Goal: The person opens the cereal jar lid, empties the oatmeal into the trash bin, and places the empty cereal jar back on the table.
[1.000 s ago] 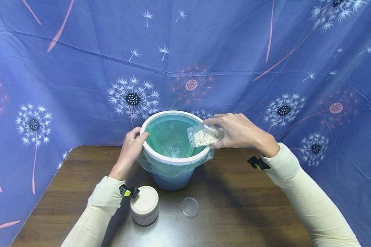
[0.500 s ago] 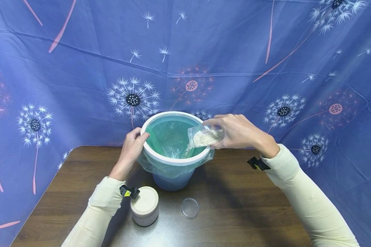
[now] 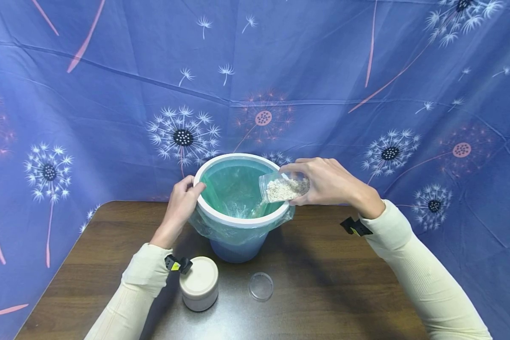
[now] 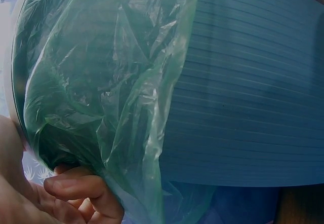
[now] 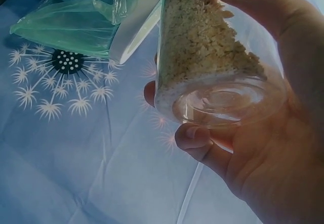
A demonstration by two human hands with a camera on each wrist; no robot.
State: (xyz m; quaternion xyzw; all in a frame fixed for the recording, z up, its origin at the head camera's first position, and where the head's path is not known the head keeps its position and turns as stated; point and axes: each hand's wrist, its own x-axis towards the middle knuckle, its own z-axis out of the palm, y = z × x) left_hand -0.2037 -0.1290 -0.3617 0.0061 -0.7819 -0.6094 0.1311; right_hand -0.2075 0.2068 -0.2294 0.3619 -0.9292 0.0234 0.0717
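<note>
A blue trash can [image 3: 238,248] with a white rim stands on the table, lined with a thin green plastic bag [image 4: 116,82] folded over its outside. My left hand [image 3: 179,208] grips the rim on the left side, thumb over the top; in the left wrist view its fingers curl below the bag's edge. My right hand [image 3: 323,182] holds a clear plastic jar [image 5: 212,102], tilted with its mouth over the right side of the rim. Pale, oat-like flakes [image 3: 285,189] fill part of the jar, and some fall from its mouth into the bag.
On the brown wooden table [image 3: 323,283], a round clear lid [image 3: 261,286] lies in front of the can. A closed cream-coloured jar [image 3: 199,283] stands left of it, near my left wrist. Behind the table hangs a blue dandelion-patterned cloth [image 3: 323,71].
Flakes have started falling from the tilted jar, and those inside have shifted. Both hands stay almost in the same place.
</note>
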